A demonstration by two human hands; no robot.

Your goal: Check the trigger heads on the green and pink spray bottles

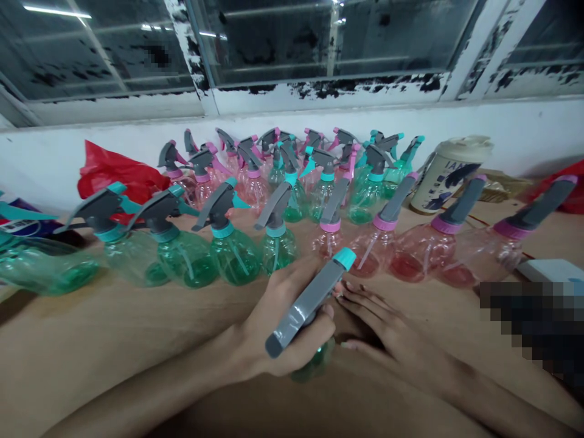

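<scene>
My left hand (283, 310) is wrapped round the neck of a green spray bottle (314, 365) with a grey trigger head and a turquoise nozzle tip. The head points away to the upper right, and my hand covers most of the bottle. My right hand (387, 322) lies low over the table just right of it, fingers stretched out and nearly flat. Its fingertips reach close to the bottle's nozzle side; whether they touch it, I cannot tell. Just beyond stand a green spray bottle (278, 249) and a pink-collared spray bottle (328, 240) of the same kind.
Across the wooden table (150, 340) runs a row of green and pink spray bottles, with several more behind. A red plastic bag (114, 173) sits back left, near a dark blue labelled bottle (31, 225). A cream tumbler (449, 176) and white box (554, 271) are on the right.
</scene>
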